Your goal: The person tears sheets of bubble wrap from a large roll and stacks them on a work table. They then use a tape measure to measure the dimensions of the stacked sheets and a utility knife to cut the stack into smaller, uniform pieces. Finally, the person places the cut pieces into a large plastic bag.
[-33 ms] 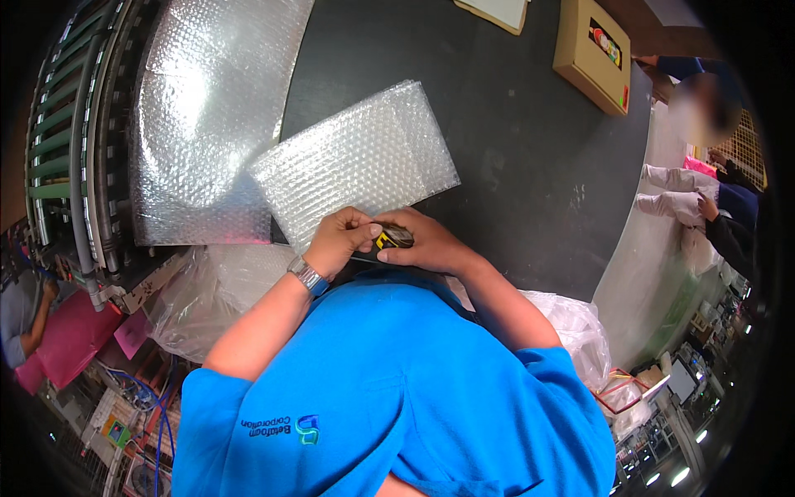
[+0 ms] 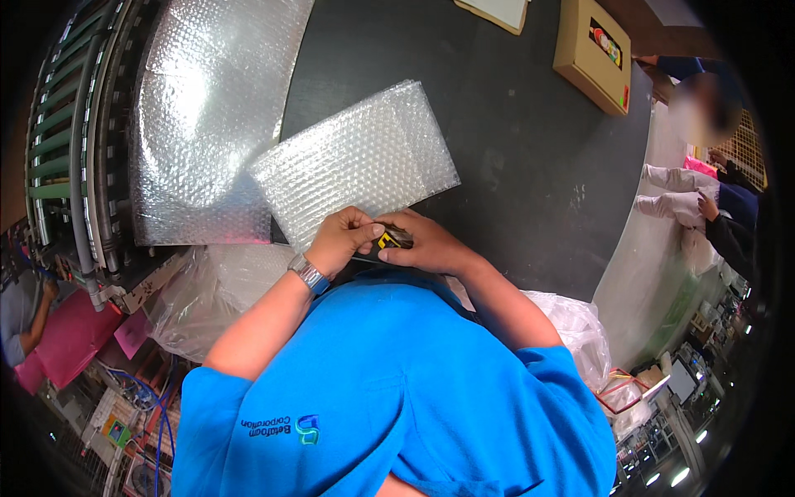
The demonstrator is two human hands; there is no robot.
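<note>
Our left hand (image 2: 344, 236) and right hand (image 2: 431, 244) were pinched together on a small dark object (image 2: 391, 241), possibly yellow-labelled, beside the bubble-wrap pouch (image 2: 356, 157).

Large bubble-wrap sheet (image 2: 211, 116) on dark table (image 2: 530, 166); beige box (image 2: 592, 51) at far edge; roller conveyor (image 2: 62, 141) left.

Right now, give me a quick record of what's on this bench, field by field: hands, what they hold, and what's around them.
left hand: pinching one end of the small dark item, wristwatch on the wrist
right hand: gripping the same item from the other side
small dark item: black with a yellow patch, mostly hidden by fingers
bubble wrap pouch: flat on the table just beyond the hands
bubble wrap sheet: larger, to the left
table: dark surface
tan box: far right corner
</note>
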